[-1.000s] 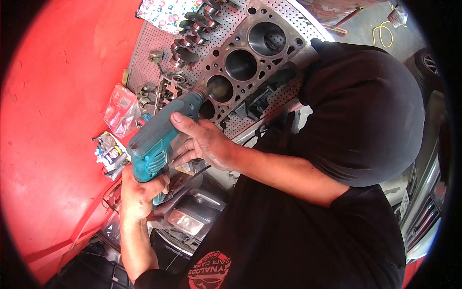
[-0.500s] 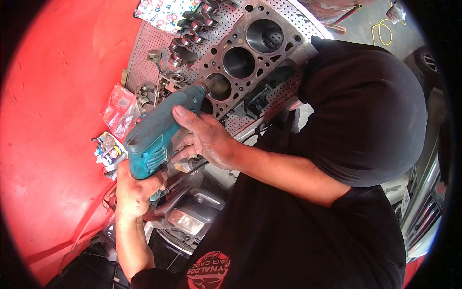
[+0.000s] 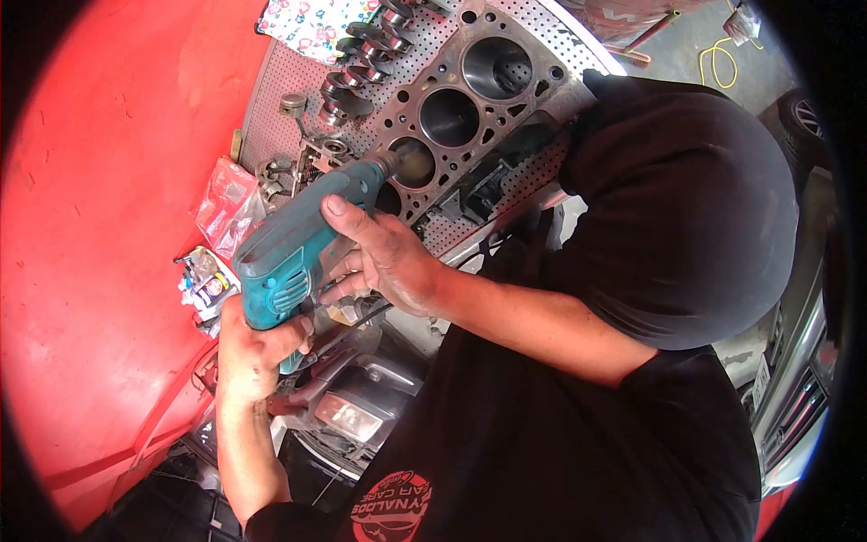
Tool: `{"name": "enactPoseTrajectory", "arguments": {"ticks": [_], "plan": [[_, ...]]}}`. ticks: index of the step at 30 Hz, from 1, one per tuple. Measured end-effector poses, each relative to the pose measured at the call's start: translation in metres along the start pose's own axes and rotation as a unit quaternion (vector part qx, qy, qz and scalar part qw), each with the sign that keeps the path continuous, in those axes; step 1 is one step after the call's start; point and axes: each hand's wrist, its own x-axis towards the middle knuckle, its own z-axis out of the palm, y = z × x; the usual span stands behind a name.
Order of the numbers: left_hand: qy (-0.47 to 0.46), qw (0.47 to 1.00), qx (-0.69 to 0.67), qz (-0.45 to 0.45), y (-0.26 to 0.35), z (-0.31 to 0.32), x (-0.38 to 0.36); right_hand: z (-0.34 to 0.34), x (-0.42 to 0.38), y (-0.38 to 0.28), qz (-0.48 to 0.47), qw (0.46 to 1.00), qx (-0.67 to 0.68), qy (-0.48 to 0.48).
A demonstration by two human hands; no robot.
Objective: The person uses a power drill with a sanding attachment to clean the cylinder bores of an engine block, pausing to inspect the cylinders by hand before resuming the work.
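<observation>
Over the engine block [image 3: 479, 99] on the perforated bench [image 3: 289, 99], the teal drill [image 3: 298, 253] has its blurred nose at the 3rd of 4 bores. Left hand [image 3: 253, 348] fingers wrap the grip closed; right hand [image 3: 384, 257] fingers curl along the body. Best kept square, pressure light, sweeping evenly

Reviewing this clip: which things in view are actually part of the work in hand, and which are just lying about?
In use:
- teal drill, gripped by right hand and steadied by left hand
- engine block, drill tip at a cylinder bore

Lying about:
- crankshaft
- floral cloth
- plastic bags
- yellow hose
</observation>
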Motion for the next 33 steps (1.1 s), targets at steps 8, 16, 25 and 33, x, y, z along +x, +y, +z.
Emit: {"name": "enactPoseTrajectory", "arguments": {"ticks": [8,16,25,33], "plan": [[0.000,1.000,0.016,0.014,0.0001,-0.0014,0.0013,0.0019,0.0005,-0.0014,-0.019,1.000,0.012,-0.007],[0.006,1.000,-0.015,-0.003,-0.0051,-0.0056,-0.0005,0.0014,0.0052,0.0014,0.009,1.000,-0.006,-0.011],[0.005,1.000,-0.006,0.018,0.0001,-0.0007,0.0011,0.0049,0.0000,-0.0038,-0.020,1.000,0.007,-0.002],[0.002,1.000,0.002,0.006,0.0014,-0.0028,0.0020,0.0022,0.0049,-0.0004,-0.018,1.000,0.009,-0.005]]}}
